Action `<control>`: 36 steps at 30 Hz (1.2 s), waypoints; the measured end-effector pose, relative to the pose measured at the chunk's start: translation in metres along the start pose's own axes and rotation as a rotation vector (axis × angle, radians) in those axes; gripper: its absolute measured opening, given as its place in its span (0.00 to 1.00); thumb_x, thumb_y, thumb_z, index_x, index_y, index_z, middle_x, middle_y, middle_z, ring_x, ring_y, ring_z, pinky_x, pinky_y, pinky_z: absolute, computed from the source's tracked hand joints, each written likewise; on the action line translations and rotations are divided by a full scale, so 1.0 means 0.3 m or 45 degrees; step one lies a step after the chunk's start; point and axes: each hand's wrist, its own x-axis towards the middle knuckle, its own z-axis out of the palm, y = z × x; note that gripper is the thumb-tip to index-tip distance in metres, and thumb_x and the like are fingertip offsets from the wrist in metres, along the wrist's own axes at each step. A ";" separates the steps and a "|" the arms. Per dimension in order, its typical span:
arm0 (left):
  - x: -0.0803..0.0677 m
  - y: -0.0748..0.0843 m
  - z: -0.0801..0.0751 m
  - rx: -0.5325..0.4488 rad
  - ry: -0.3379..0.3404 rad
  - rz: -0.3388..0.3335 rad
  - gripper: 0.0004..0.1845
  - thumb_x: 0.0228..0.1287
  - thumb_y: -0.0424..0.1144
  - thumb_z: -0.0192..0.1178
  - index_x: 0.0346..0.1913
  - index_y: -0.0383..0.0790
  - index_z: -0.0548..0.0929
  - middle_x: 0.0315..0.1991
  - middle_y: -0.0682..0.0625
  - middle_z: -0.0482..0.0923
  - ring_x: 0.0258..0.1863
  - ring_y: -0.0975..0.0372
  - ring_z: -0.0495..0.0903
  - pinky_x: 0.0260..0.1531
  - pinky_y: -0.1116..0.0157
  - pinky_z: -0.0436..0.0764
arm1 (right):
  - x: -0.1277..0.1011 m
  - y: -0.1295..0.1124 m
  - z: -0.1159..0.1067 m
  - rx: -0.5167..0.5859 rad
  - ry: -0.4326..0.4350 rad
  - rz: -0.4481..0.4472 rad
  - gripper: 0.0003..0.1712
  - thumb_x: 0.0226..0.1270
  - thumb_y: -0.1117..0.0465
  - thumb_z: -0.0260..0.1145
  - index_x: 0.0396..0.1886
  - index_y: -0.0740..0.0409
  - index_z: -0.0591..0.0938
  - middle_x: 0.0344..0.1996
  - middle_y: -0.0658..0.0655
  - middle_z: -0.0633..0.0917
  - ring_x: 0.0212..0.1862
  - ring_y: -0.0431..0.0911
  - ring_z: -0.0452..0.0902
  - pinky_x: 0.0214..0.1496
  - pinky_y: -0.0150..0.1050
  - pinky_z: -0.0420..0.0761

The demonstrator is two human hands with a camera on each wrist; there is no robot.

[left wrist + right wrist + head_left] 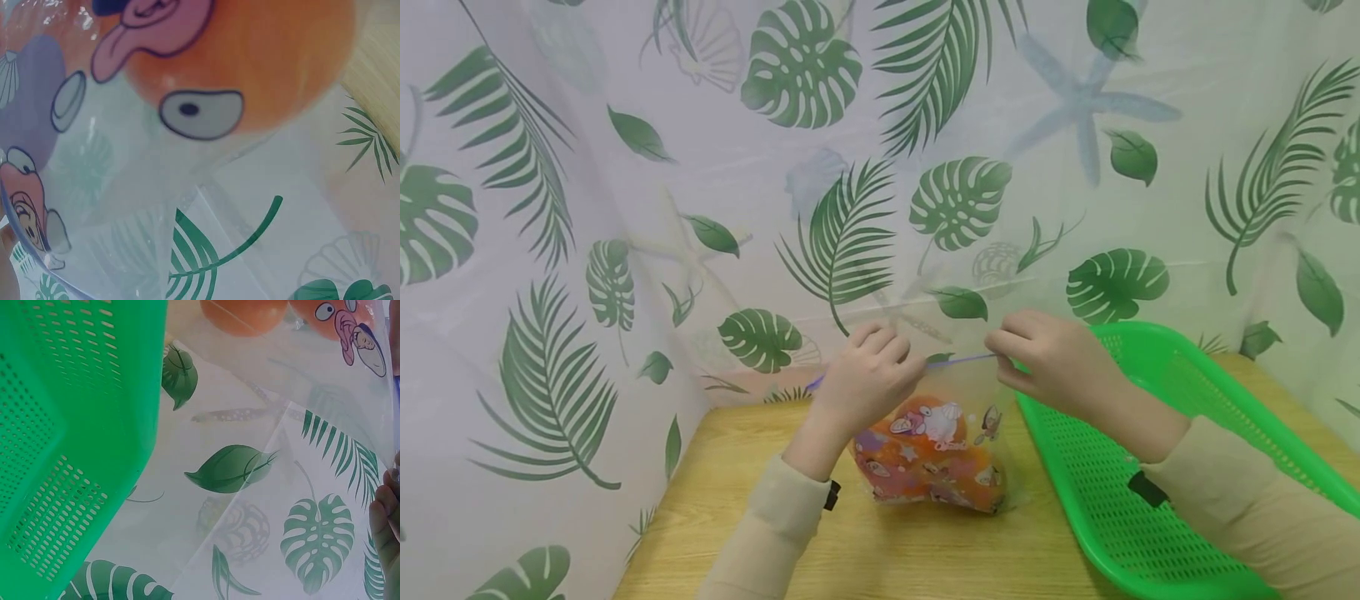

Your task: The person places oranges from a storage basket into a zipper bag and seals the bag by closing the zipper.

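While the oranges [925,467] sag below, both hands [865,375] [1052,362] pinch the bag [947,392] top between them.

This looks like a makeshift recording booth, not a lived-in room. A plastic curtain [625,167] printed with green palm leaves, shells and starfish hangs close around a small wooden desk [737,500] on the back and both sides, hiding whatever lies behind. A green perforated basket [1150,500] sits on the desk's right part. No furniture or walls show beyond the curtain.
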 end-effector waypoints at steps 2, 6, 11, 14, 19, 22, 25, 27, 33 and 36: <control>-0.008 -0.004 0.003 0.002 0.004 -0.003 0.08 0.71 0.39 0.63 0.31 0.53 0.83 0.29 0.57 0.79 0.39 0.61 0.84 0.58 0.62 0.82 | 0.000 0.001 0.000 -0.001 0.001 -0.004 0.08 0.52 0.70 0.63 0.30 0.54 0.81 0.23 0.50 0.76 0.24 0.42 0.67 0.24 0.34 0.68; -0.025 -0.014 0.005 0.000 0.016 -0.004 0.08 0.70 0.39 0.65 0.30 0.53 0.83 0.28 0.57 0.80 0.38 0.61 0.85 0.58 0.62 0.83 | 0.000 0.003 -0.001 -0.001 -0.001 -0.012 0.08 0.52 0.70 0.62 0.30 0.54 0.80 0.23 0.50 0.75 0.24 0.42 0.66 0.24 0.34 0.67; -0.044 -0.024 0.000 0.005 0.015 -0.005 0.08 0.71 0.39 0.65 0.31 0.52 0.83 0.29 0.56 0.81 0.39 0.61 0.85 0.58 0.62 0.83 | -0.003 0.003 -0.006 -0.009 0.001 -0.015 0.08 0.51 0.71 0.62 0.29 0.54 0.80 0.22 0.49 0.74 0.24 0.42 0.65 0.24 0.33 0.66; -0.060 -0.031 -0.003 0.009 -0.001 -0.006 0.09 0.72 0.39 0.64 0.31 0.51 0.82 0.30 0.56 0.80 0.39 0.61 0.84 0.58 0.61 0.83 | -0.004 0.003 -0.010 -0.013 0.003 -0.016 0.08 0.51 0.71 0.62 0.29 0.54 0.79 0.22 0.49 0.74 0.24 0.42 0.65 0.24 0.33 0.65; -0.090 -0.047 -0.007 0.021 -0.002 -0.010 0.09 0.69 0.39 0.67 0.30 0.50 0.81 0.29 0.56 0.80 0.39 0.60 0.84 0.56 0.61 0.84 | -0.006 0.003 -0.016 -0.012 0.002 -0.024 0.09 0.51 0.71 0.61 0.29 0.54 0.79 0.22 0.49 0.73 0.24 0.41 0.64 0.24 0.32 0.63; -0.105 -0.057 -0.008 0.033 0.006 -0.014 0.09 0.68 0.39 0.68 0.30 0.49 0.81 0.30 0.55 0.80 0.39 0.59 0.84 0.53 0.61 0.83 | -0.006 0.004 -0.017 -0.007 0.005 -0.028 0.09 0.50 0.72 0.61 0.29 0.54 0.79 0.22 0.50 0.73 0.24 0.41 0.63 0.24 0.32 0.63; -0.119 -0.066 -0.007 0.049 0.012 -0.014 0.09 0.68 0.39 0.68 0.30 0.49 0.80 0.30 0.55 0.80 0.38 0.59 0.83 0.50 0.62 0.82 | -0.008 0.006 -0.015 -0.003 0.007 -0.028 0.09 0.50 0.72 0.61 0.29 0.55 0.80 0.22 0.50 0.73 0.23 0.41 0.63 0.24 0.33 0.63; -0.127 -0.072 -0.006 0.060 0.012 -0.013 0.10 0.69 0.39 0.67 0.29 0.49 0.79 0.30 0.55 0.80 0.38 0.59 0.83 0.51 0.62 0.83 | -0.010 0.008 -0.015 -0.002 0.004 -0.027 0.09 0.50 0.72 0.61 0.29 0.55 0.80 0.22 0.50 0.73 0.23 0.41 0.63 0.24 0.32 0.63; -0.144 -0.089 -0.010 0.076 0.018 -0.011 0.11 0.66 0.37 0.69 0.27 0.49 0.79 0.28 0.54 0.79 0.36 0.59 0.85 0.54 0.62 0.85 | -0.014 0.013 -0.017 -0.007 -0.005 -0.022 0.09 0.51 0.72 0.61 0.30 0.55 0.80 0.22 0.50 0.74 0.24 0.41 0.64 0.24 0.33 0.64; -0.152 -0.095 -0.015 0.068 0.011 -0.007 0.11 0.65 0.36 0.69 0.27 0.49 0.79 0.28 0.54 0.79 0.37 0.59 0.85 0.53 0.61 0.85 | -0.017 0.013 -0.019 -0.010 -0.011 -0.020 0.09 0.51 0.72 0.62 0.30 0.54 0.80 0.23 0.50 0.74 0.24 0.41 0.65 0.24 0.33 0.65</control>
